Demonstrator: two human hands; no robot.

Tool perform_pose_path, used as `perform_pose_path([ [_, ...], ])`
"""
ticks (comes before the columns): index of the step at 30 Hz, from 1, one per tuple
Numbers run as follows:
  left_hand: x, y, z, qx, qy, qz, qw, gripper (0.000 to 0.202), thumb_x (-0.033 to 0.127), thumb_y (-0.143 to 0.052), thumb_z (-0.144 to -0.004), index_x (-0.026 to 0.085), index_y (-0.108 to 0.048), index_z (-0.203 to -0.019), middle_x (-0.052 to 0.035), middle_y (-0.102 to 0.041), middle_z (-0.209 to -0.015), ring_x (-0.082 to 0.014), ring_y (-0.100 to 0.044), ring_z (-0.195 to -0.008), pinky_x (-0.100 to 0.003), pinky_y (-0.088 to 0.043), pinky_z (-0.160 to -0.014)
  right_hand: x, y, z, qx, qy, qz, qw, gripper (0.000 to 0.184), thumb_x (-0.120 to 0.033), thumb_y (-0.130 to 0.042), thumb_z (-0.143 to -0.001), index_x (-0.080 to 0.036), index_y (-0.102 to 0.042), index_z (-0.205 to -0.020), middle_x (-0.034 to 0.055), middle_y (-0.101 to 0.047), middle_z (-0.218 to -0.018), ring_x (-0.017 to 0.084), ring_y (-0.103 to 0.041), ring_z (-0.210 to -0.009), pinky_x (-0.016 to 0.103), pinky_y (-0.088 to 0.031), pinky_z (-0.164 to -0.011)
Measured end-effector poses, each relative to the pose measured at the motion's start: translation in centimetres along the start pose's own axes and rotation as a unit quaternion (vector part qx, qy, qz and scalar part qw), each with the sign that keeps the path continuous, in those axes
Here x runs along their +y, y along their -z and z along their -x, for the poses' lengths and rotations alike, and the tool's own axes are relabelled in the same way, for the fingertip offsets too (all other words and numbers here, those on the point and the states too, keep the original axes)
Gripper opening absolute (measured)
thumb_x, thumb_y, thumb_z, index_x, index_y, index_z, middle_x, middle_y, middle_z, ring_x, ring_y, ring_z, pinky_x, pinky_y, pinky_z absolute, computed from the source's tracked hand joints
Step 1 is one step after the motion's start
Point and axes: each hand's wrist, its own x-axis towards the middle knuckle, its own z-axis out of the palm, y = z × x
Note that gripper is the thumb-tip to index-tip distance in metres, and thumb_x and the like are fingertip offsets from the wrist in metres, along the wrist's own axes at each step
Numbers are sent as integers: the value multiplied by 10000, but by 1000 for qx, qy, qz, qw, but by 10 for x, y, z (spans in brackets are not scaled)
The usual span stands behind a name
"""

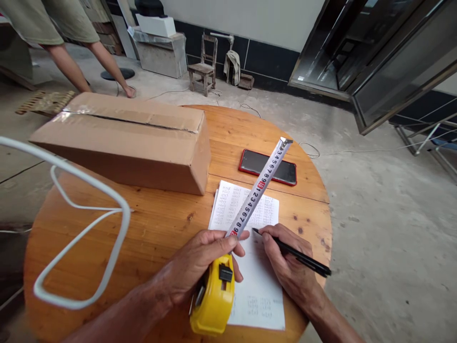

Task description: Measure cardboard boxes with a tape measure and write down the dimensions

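My left hand (203, 257) grips a yellow tape measure (216, 305), the thumb pressing on its blade near the mouth. The white blade (255, 193) sticks out up and to the right, its metal hook end above a phone. In my right hand (289, 257) is a black pen (303, 259), its tip at the paper, though I cannot tell if it touches. Under both hands lies a sheet of white paper (257, 305) with rows of handwritten figures at its top and bottom; the blade and hands hide part of it.
A closed cardboard box (143, 143) stands on the round wooden table (171, 228). The red-cased phone (250, 162) lies beyond the paper. A bent white tube (123, 224) crosses the left side. Behind are a small wooden chair (202, 69), a person's bare legs (71, 66) and a glass door (407, 71).
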Motion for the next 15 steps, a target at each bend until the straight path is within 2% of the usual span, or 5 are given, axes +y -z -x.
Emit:
perform_pose_path([
  [4,0,0,0,1,16,9,1000,292,417,-588,-830,135,-662,-813,-106,-746,-781,-60,-484,-420,-167,-325,-411,1,2,3,18,-2,-7,1000,143,-178,-495,-869,-188,-636,-848,-1,-633,-667,122,-594,-565,239,-489,-545],
  [9,0,-1,0,-4,3,8,1000,284,403,-584,-841,133,-654,-784,-115,-749,-799,-76,-521,-472,-163,-354,-434,2,2,2,25,-14,-10,1000,140,-170,-499,-864,-187,-635,-831,6,-651,-698,125,-608,-601,241,-483,-559],
  [15,-1,-1,1,0,3,9,1000,284,392,-581,-844,129,-653,-765,-117,-745,-779,-70,-512,-451,-162,-342,-426,0,2,1,25,-13,-4,1000,150,-181,-491,-864,-189,-635,-823,1,-633,-663,124,-592,-565,243,-479,-533],
])
